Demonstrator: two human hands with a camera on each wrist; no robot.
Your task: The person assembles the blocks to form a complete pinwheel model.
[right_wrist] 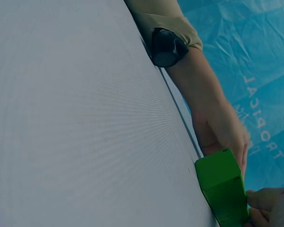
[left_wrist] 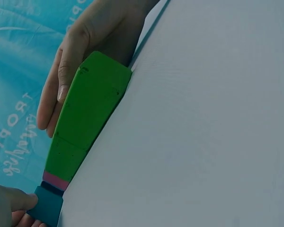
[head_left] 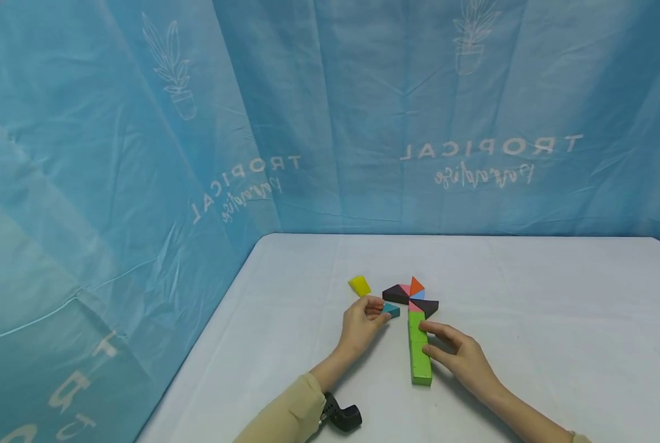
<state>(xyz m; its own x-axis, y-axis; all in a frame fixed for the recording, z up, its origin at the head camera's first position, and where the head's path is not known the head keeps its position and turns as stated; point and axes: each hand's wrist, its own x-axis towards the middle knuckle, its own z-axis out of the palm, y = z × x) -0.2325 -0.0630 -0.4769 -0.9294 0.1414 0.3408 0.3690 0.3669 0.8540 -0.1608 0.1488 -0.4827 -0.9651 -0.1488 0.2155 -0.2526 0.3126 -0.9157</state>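
Observation:
Between its thumb and fingers my left hand [head_left: 359, 326] pinches a teal triangular block [head_left: 391, 311], just left of a column of two green blocks [head_left: 420, 363]. The thumb of that hand shows on the teal block [left_wrist: 49, 205] in the left wrist view. On the column's right side, my right hand [head_left: 464, 359] rests its index fingertip and thumb tip against the green. At the column's far end a pinwheel of wedges fans out: black [head_left: 395, 295], orange [head_left: 416, 287], light blue [head_left: 418, 295] and pink [head_left: 414, 306] pieces, with another black wedge [head_left: 430, 306] on the right.
A yellow block [head_left: 360, 285] lies left of the pinwheel, just beyond my left hand. White cloth covers the table [head_left: 557, 320], and a blue printed curtain [head_left: 363, 111] hangs behind and to the left. A black wrist camera [head_left: 345, 418] sits under my left sleeve.

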